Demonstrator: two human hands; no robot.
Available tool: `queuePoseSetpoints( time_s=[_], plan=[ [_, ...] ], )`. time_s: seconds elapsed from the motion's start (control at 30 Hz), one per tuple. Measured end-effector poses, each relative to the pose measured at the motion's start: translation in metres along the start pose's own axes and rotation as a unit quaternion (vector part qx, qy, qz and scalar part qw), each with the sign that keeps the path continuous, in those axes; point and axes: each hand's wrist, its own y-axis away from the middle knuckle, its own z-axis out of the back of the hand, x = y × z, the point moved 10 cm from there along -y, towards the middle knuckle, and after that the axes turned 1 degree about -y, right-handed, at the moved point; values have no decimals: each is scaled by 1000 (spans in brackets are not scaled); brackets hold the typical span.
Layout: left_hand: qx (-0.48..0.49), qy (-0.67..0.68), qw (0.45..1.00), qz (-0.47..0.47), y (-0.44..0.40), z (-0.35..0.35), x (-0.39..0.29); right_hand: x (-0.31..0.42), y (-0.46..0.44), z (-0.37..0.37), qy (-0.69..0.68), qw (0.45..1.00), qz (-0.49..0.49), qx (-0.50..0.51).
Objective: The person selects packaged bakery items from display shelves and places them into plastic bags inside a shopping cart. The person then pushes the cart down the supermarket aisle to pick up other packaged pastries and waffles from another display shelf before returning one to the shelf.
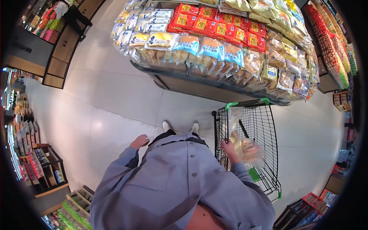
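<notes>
My left hand (pixel 141 142) hangs beside my left hip over the floor. Its fingers are curled in and I see nothing in them. On the other side, my right hand (pixel 229 147) is closed around the near side rim of a black wire shopping cart (pixel 271 126) with green corner pieces. Close to that hand, inside the cart, lies a clear plastic bag of bread (pixel 251 150). Another clear, crinkled plastic package (pixel 234 117) stretches along the cart's side; its contents are hard to make out.
Ahead stands a display bin (pixel 191 78) heaped with packaged cakes (pixel 163 40), red packets (pixel 201 23) and bagged breads (pixel 253 61). Shelves (pixel 38 165) line the left side. A person in dark trousers (pixel 74 17) stands at the far left. More stocked shelving (pixel 326 38) is at the right.
</notes>
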Motion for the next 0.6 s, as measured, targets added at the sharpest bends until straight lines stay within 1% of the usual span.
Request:
queuePoseSetpoints(
  time_s=[0.07,0.1,0.13,0.17,0.27,0.3,0.33,0.4,0.47,0.5,0.57,0.6],
  plan=[
    [-69,-15,988,-135,-8,-21,-4,1,6,-4,-6,999,-33,6],
    [-70,-15,988,-134,0,-9,-19,1,9,-5,3,999,-39,-2],
    [-43,60,997,-34,9,15,-32,1,10,-8,5,999,-37,-1],
    [-16,136,988,65,18,35,-44,-1,11,-10,22,999,-37,-9],
    [-24,164,985,46,15,52,-61,2,15,-18,58,998,-21,-22],
    [-28,168,984,47,14,54,-59,-1,16,-25,51,998,-29,-13],
    [-50,183,981,28,15,60,-58,-6,17,-32,44,998,-37,-4],
    [-77,203,976,9,24,63,-48,-14,17,-43,45,999,-26,-6],
    [-127,235,964,6,41,68,-25,-17,22,-56,39,999,-23,-11],
    [-130,233,964,3,48,63,-10,-16,26,-64,37,999,-19,-13],
    [-110,242,964,13,66,37,33,-8,38,-71,175,983,1,-61],
    [-103,244,964,17,77,24,56,-8,43,-79,168,984,1,-64]
  ],
)
